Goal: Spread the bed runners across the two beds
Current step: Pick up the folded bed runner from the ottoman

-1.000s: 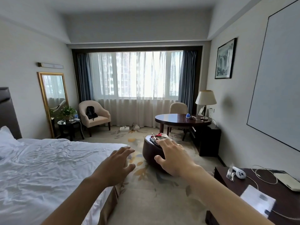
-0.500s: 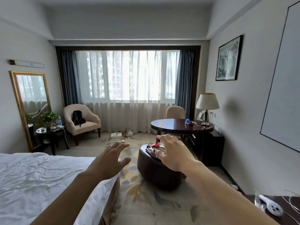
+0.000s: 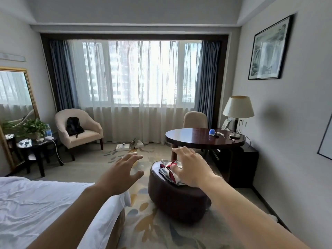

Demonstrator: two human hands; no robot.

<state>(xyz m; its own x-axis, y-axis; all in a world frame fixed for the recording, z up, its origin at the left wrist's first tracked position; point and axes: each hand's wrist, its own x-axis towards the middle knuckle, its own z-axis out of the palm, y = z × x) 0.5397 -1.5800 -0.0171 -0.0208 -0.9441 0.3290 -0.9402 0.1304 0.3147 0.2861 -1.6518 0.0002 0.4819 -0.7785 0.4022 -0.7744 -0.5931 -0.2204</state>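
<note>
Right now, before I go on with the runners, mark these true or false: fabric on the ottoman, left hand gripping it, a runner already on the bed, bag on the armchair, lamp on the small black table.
1. Folded fabric lies on the dark ottoman. True.
2. The left hand grips it. False: it hovers open, apart from the ottoman.
3. A runner covers the bed. False: only white sheet shows.
4. A black bag sits on the armchair. True.
5. The lamp stands on the small black table. False: it stands on the round desk.
</note>
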